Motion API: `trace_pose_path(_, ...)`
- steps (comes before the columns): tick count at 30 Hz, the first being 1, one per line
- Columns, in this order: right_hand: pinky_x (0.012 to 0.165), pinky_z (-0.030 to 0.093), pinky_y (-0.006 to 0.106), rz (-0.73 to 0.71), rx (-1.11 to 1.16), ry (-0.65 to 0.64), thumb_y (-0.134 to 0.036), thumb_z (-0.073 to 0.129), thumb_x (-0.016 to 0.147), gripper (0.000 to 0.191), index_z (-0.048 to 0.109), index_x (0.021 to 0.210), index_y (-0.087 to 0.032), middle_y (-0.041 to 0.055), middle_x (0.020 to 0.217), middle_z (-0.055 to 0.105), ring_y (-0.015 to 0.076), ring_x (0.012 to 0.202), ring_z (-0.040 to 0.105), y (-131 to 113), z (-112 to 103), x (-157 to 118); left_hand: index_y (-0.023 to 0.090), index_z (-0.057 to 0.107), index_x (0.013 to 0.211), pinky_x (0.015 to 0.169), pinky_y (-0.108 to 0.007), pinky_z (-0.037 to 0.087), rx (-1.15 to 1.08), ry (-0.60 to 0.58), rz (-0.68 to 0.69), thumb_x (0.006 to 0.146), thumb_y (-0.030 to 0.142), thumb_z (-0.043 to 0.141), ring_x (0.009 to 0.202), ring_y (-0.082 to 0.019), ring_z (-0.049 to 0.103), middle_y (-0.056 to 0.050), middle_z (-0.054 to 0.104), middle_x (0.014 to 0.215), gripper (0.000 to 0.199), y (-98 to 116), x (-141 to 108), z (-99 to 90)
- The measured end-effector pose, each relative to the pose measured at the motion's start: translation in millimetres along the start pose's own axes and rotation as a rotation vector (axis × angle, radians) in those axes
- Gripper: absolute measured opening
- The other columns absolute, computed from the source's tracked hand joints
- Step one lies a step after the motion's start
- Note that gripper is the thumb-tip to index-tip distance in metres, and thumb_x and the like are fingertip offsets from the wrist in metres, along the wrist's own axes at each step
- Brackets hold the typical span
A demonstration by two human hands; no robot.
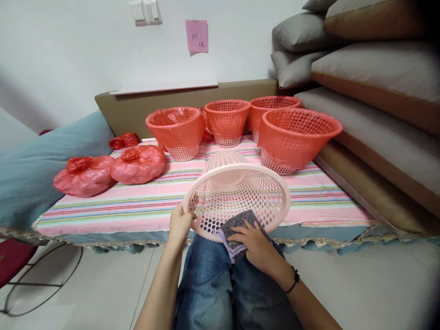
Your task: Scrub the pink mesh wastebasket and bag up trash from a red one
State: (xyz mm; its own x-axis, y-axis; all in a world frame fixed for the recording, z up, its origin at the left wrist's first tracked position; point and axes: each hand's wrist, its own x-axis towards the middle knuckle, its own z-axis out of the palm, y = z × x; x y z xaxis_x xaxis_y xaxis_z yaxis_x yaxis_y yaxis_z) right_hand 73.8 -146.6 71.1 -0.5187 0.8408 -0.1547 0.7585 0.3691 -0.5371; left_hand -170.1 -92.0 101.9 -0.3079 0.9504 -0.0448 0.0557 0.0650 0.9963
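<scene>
A pale pink plastic mesh basket (pixel 237 173) lies tipped on its side, its mouth facing me, partly on the striped cloth and over my knees. My left hand (pixel 181 223) grips its rim at the left, thumb inside and the other fingers mostly hidden. In my right hand (pixel 256 245) is a folded dark grey cloth with a lilac edge (pixel 237 224). That hand presses it against the lower inside of the basket near the rim, fingers spread over the cloth.
Several baskets lined with red plastic bags (pixel 227 120) stand at the back. Two tied red bags (pixel 137 166) lie on the left of the striped cloth (pixel 137 211), near a red bag roll (pixel 125 140). Grey-brown cushions (pixel 378 68) are stacked at right. A stool (pixel 15 261) stands lower left.
</scene>
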Motion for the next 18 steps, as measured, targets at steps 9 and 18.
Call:
trace_pose_path(9, 0.116, 0.011, 0.064, 0.025, 0.004, -0.027, -0.002, 0.039, 0.067, 0.073, 0.066, 0.127, -0.035, -0.0032, 0.148, 0.052, 0.0343, 0.143, 0.030, -2.3, -2.4, -0.4, 0.017, 0.078, 0.090, 0.097, -0.045, 0.048, 0.087, -0.140, 0.006, 0.049, 0.014, 0.065, 0.104, -0.035, 0.068, -0.007, 0.079, 0.094, 0.043, 21.2, -4.3, -4.6)
trace_pose_path(18, 0.116, 0.010, 0.063, 0.054, 0.006, -0.047, -0.001, 0.039, 0.067, 0.074, 0.066, 0.127, -0.035, -0.0047, 0.148, 0.052, 0.0349, 0.144, 0.029, -4.5, -4.1, 0.3, 0.018, 0.077, 0.084, 0.097, -0.043, 0.048, 0.211, -0.108, 0.071, 0.053, 0.013, 0.064, 0.102, -0.034, 0.069, -0.007, 0.079, 0.089, 0.034, 21.2, 3.3, -4.8)
